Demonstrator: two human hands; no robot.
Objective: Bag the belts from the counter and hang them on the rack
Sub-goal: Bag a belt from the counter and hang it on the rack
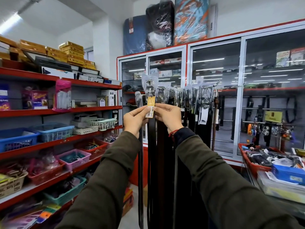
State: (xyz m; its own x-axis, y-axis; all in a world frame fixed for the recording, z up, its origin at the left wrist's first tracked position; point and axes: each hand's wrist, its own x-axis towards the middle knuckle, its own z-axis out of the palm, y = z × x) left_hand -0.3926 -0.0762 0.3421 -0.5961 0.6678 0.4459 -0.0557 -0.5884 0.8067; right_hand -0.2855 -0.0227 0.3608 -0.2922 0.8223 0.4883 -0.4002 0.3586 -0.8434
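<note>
Both hands (151, 117) pinch the yellow paper tag (150, 108) on a plastic-bagged dark leather belt (151, 134), looks already hung on the crowded metal rack (231, 86).

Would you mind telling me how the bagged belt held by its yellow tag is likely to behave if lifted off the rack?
The bagged belt hangs straight down in a long strip, so it is probably floppy and would swing. Its glossy plastic sleeve looks slippery. The metal buckle at the top likely makes that end heavier.
</note>
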